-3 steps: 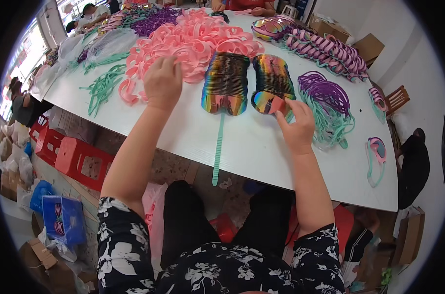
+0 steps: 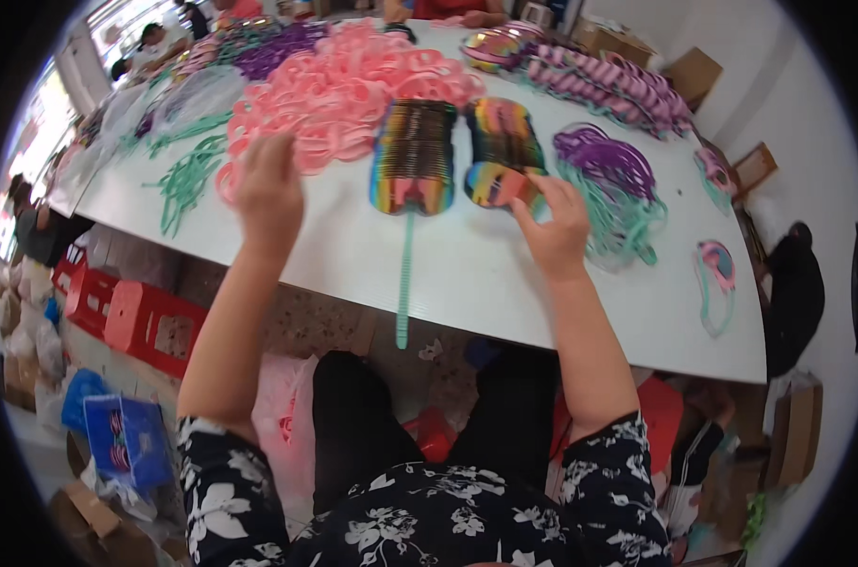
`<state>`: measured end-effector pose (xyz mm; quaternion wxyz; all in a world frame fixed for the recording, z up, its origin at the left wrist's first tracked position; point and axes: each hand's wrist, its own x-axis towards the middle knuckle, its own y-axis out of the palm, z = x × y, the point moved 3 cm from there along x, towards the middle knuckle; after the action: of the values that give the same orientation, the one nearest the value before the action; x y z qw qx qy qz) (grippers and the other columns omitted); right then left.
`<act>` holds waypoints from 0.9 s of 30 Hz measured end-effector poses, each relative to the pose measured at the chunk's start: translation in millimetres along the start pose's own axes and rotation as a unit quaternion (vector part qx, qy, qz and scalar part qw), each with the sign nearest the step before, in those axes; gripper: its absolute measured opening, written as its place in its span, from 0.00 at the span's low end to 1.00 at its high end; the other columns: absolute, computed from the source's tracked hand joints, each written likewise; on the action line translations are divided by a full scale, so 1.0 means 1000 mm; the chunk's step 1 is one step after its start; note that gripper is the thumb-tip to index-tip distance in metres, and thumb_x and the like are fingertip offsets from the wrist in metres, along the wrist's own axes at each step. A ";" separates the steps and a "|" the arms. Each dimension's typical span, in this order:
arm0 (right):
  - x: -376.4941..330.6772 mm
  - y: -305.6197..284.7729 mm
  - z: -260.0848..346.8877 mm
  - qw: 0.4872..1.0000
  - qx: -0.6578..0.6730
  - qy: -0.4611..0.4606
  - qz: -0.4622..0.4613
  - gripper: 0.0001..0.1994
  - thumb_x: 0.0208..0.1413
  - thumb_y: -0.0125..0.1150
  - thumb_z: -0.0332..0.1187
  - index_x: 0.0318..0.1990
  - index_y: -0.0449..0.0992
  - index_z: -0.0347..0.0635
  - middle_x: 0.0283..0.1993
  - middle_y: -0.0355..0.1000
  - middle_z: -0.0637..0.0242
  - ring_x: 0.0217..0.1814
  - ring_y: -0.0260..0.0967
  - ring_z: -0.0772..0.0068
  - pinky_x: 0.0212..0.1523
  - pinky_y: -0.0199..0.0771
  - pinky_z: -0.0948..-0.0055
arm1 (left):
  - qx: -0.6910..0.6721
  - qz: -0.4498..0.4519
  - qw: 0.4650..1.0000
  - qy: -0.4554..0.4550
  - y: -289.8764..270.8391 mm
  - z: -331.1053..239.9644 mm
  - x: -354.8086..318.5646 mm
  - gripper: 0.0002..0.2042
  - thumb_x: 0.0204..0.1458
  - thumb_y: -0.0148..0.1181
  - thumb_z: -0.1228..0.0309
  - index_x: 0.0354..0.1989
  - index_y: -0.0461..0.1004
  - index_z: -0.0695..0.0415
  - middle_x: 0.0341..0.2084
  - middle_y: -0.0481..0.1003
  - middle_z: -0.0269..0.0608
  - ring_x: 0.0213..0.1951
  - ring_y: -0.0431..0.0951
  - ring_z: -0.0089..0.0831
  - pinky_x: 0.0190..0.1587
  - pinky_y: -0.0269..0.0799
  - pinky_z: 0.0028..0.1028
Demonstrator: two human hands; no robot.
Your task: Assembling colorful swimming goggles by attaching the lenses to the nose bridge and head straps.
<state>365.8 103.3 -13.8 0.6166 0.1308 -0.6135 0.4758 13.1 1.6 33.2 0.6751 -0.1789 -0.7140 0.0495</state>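
Observation:
My left hand (image 2: 270, 194) is raised at the left front edge of a heap of pink rubbery goggle frames (image 2: 353, 85). Motion smears its fingers, and whether anything is in them does not show. My right hand (image 2: 556, 227) has thumb and fingers closed on the edge of a mirrored rainbow goggle lens piece (image 2: 495, 185), at the near end of the right-hand stack (image 2: 506, 132). Beside it stands a second stack of such lens pieces (image 2: 412, 156). From under that stack's near end, a ribbed mint-green strap (image 2: 404, 283) runs over the table's front edge.
Purple straps (image 2: 607, 159) and mint straps (image 2: 623, 222) lie in bundles to the right, with a pink goggle (image 2: 717, 265) beyond. More mint straps (image 2: 188, 184) are at left. Assembled goggles (image 2: 609, 85) are piled at the back right. Red stools (image 2: 155, 326) stand below the table (image 2: 486, 283).
My left hand has moved left and slightly nearer to me, away from the middle of the pink heap. My right hand stays at the lens stack. The whole view has shifted a little.

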 end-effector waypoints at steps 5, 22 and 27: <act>-0.018 -0.030 0.052 0.991 0.105 0.012 -0.085 0.21 0.41 0.75 0.28 0.45 0.78 0.41 0.45 0.76 0.58 0.47 0.74 0.52 0.48 0.75 0.60 | -0.128 0.075 0.969 -0.199 -0.128 -0.028 -0.059 0.17 0.61 0.58 0.79 0.57 0.66 0.64 0.41 0.74 0.40 0.42 0.75 0.23 0.45 0.75 0.25; -0.245 -0.146 0.180 0.867 0.289 0.350 0.205 0.19 0.43 0.74 0.28 0.44 0.79 0.37 0.43 0.75 0.60 0.44 0.75 0.66 0.46 0.75 0.72 | -0.565 0.257 0.418 -0.663 -0.122 -0.191 -0.227 0.17 0.61 0.57 0.75 0.57 0.71 0.69 0.45 0.77 0.47 0.45 0.78 0.31 0.49 0.76 0.28; -0.255 -0.148 0.180 0.880 0.263 0.355 0.174 0.20 0.43 0.73 0.25 0.47 0.78 0.37 0.43 0.74 0.62 0.40 0.72 0.71 0.44 0.74 0.73 | -0.571 0.213 0.391 -0.690 -0.112 -0.217 -0.205 0.13 0.58 0.62 0.76 0.50 0.74 0.66 0.41 0.78 0.42 0.42 0.78 0.29 0.49 0.74 0.29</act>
<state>414.9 -215.3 -137.4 0.6430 0.0013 -0.2183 0.7341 209.6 -206.2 -107.7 -0.3412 -0.5734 -0.7349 -0.1214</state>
